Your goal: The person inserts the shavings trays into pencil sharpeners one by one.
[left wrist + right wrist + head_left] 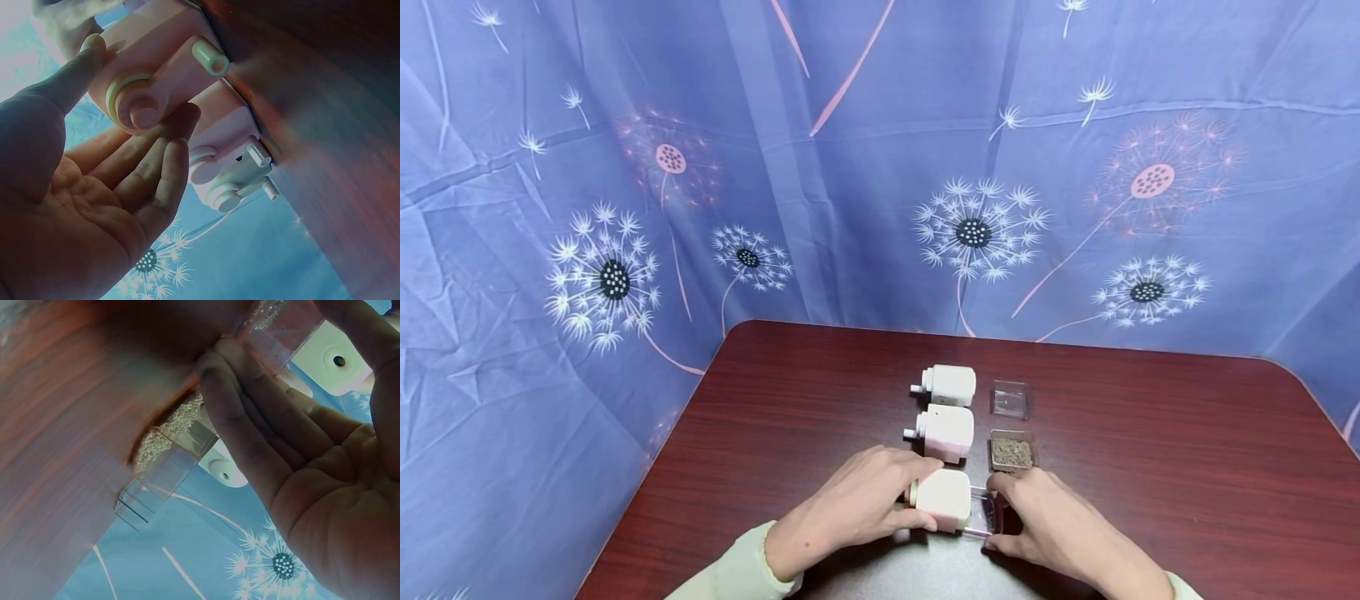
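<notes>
My left hand (859, 497) grips a small hand-crank pencil sharpener (944, 497) at the front of the row, thumb on the near side and fingers on the far side. Its stubby crank (187, 69) shows in the left wrist view. On the sharpener's right, my right hand (1054, 521) pinches a clear plastic drawer (980, 512) between thumb and fingers, right at the sharpener's end. Some pale shavings (267, 314) show inside that drawer in the right wrist view.
Behind stand a pinkish sharpener (949, 432) and a white one (953, 385), cranks pointing left. To their right sit a clear drawer full of shavings (1012, 454) and another clear drawer (1011, 400). A patterned blue cloth (865, 208) hangs behind the dark wooden table (1150, 433).
</notes>
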`<control>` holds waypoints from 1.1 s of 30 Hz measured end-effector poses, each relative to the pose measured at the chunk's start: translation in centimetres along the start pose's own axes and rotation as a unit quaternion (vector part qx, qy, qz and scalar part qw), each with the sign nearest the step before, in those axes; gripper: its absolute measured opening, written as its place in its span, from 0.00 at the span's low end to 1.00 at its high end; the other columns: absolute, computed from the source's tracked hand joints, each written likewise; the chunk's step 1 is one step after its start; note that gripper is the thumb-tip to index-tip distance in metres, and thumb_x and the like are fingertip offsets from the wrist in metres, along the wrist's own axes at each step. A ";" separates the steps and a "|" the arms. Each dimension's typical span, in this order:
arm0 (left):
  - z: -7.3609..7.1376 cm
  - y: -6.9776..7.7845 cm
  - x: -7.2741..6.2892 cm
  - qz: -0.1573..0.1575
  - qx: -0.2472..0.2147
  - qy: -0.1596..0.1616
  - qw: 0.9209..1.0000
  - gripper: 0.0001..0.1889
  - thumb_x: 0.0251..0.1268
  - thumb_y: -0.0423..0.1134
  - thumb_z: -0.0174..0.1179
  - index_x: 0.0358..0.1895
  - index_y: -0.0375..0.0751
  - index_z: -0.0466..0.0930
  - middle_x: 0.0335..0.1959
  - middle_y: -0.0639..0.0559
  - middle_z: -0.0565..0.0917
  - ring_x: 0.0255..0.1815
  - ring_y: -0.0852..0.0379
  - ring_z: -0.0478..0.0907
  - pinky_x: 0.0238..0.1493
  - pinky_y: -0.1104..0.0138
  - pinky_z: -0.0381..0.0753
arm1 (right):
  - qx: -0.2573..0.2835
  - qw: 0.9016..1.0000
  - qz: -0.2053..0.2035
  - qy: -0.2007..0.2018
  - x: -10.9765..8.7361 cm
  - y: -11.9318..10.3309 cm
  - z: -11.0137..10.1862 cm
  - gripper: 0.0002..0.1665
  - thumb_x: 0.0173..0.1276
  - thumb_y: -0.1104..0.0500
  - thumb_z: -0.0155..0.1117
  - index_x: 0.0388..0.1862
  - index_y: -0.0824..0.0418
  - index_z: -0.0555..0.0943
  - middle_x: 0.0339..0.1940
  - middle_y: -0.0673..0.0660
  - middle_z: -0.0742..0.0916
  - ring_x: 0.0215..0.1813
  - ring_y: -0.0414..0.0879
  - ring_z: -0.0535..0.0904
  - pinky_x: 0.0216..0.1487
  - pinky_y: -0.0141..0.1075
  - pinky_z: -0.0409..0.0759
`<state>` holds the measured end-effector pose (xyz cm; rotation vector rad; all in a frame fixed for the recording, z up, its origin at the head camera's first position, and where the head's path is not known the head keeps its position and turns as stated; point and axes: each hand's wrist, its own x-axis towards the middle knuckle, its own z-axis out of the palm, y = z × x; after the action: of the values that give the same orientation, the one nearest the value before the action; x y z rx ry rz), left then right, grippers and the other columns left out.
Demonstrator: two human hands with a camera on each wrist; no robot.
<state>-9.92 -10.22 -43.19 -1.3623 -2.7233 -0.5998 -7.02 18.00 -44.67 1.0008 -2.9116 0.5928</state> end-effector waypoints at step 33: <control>0.1 -0.2 0.1 0.006 -0.001 -0.003 1.000 0.23 0.62 0.62 0.73 0.54 0.55 0.83 0.42 0.68 0.85 0.38 0.73 0.77 0.40 0.72 0.79 | -0.013 1.000 -0.020 0.003 1.2 -0.7 0.5 0.25 0.52 0.46 0.87 0.35 0.56 0.81 0.22 0.40 0.78 0.23 0.29 0.66 0.20 0.27 0.68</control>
<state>-10.12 -10.23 -43.36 -1.3830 -2.7174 -0.5984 -7.55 16.64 -44.73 1.0508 -2.8778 0.5542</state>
